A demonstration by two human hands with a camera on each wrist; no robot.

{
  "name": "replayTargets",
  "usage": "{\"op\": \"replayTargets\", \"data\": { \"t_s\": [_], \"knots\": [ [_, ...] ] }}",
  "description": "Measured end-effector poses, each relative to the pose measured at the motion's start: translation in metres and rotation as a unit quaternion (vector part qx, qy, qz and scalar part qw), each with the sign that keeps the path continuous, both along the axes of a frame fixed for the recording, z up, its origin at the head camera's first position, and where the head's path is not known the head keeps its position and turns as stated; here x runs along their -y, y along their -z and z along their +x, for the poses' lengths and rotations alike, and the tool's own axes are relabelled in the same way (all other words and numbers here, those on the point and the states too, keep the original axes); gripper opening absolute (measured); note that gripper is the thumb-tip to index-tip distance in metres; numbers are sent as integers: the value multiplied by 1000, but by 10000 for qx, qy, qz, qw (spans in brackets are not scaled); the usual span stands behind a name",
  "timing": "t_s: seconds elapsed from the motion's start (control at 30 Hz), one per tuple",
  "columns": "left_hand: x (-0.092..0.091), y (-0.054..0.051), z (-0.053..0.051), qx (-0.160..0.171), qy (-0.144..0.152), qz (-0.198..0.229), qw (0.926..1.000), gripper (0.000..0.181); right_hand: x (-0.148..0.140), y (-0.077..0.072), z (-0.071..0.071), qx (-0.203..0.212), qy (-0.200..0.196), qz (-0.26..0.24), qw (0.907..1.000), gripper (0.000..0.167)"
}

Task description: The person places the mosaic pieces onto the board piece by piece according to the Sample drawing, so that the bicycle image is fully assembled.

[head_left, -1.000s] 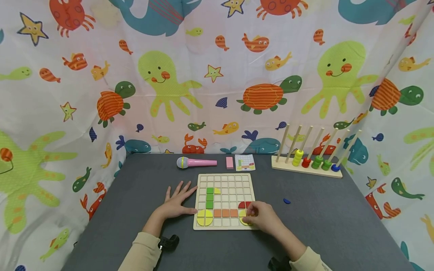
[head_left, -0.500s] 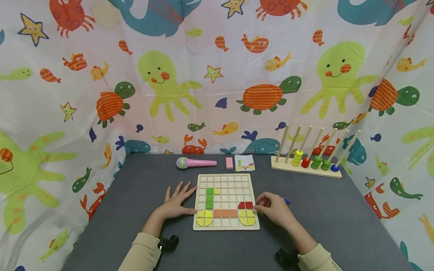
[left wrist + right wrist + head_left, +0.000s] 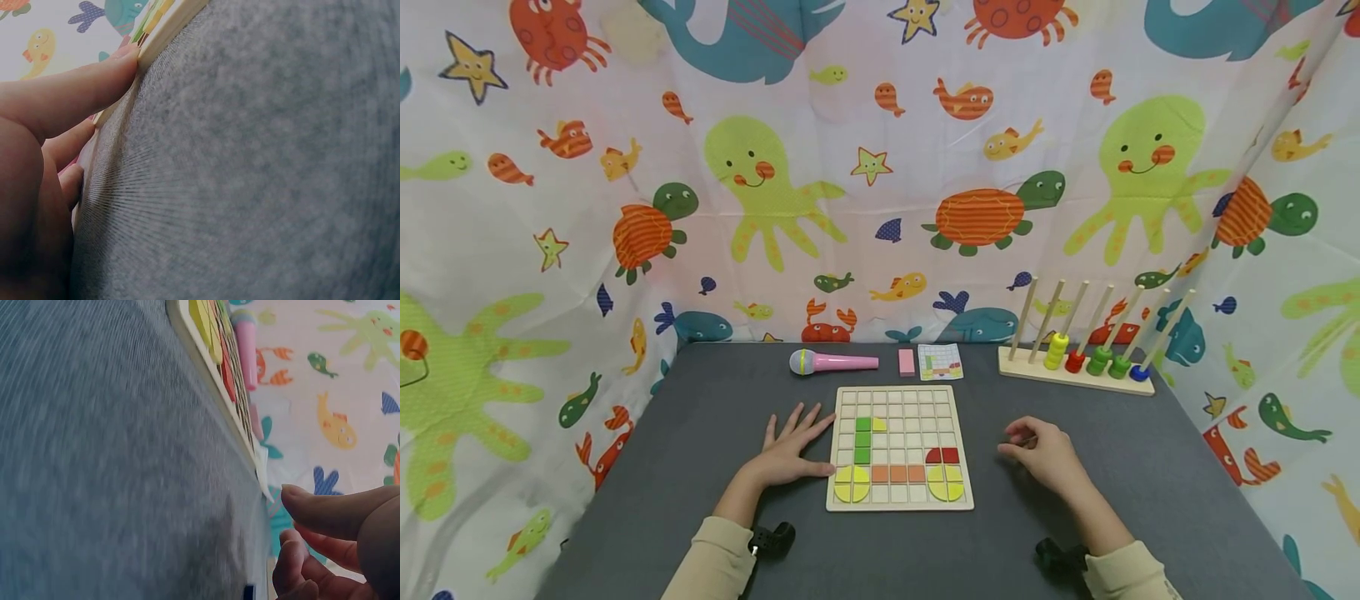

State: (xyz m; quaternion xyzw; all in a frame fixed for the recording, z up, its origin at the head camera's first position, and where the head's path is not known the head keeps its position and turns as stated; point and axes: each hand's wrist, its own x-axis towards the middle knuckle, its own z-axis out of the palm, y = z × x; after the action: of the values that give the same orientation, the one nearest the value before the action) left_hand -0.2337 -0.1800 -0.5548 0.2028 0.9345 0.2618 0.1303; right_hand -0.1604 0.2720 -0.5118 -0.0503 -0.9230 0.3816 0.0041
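A wooden grid board (image 3: 898, 504) lies on the table with flat coloured pieces in it: green squares (image 3: 862, 440), orange squares (image 3: 898, 474), red pieces (image 3: 951, 456) and yellow quarter-circles forming two discs (image 3: 852, 483). My left hand (image 3: 786, 454) lies spread beside the board, its thumb touching the left edge. To the right of the board, my right hand (image 3: 1041, 454) hovers over the table, fingers loosely bent. A gap shows between its thumb (image 3: 325, 509) and fingers in the right wrist view. Below it, a small dark blue piece (image 3: 249, 592) shows partly; the hand mostly hides it in the head view.
Behind the board lie a pink toy microphone (image 3: 835, 362), a pink block (image 3: 906, 362) and a printed pattern card (image 3: 940, 362). A wooden peg stand (image 3: 1075, 377) with coloured rings stands at the back right. A sea-animal curtain (image 3: 880, 167) hangs behind the grey table (image 3: 700, 433).
My right hand has let go of a yellow quarter-circle at the board's lower right disc and moved right, over the blue piece. The left hand has stayed in place.
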Motion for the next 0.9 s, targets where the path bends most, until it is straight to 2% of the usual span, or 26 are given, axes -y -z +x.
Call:
{"op": "replayTargets", "data": {
  "t_s": [0.2, 0.47, 0.77, 0.9],
  "knots": [
    [2, 8, -2, -44, -55, -9, 10000, 103, -20, 5, 3, -51, 125, 177, 9998, 30],
    [0, 2, 2, -33, -1, 186, 9998, 102, -35, 13, 2, 10, 97, 506, 9987, 34],
    [-1, 3, 0, -47, -36, 184, 9998, 102, -37, 12, 0, 109, 61, 722, 9973, 18],
    [0, 3, 1, -25, -49, 65, 10000, 102, -35, 11, 0, 182, 55, 675, 9975, 17]
  ]
}}
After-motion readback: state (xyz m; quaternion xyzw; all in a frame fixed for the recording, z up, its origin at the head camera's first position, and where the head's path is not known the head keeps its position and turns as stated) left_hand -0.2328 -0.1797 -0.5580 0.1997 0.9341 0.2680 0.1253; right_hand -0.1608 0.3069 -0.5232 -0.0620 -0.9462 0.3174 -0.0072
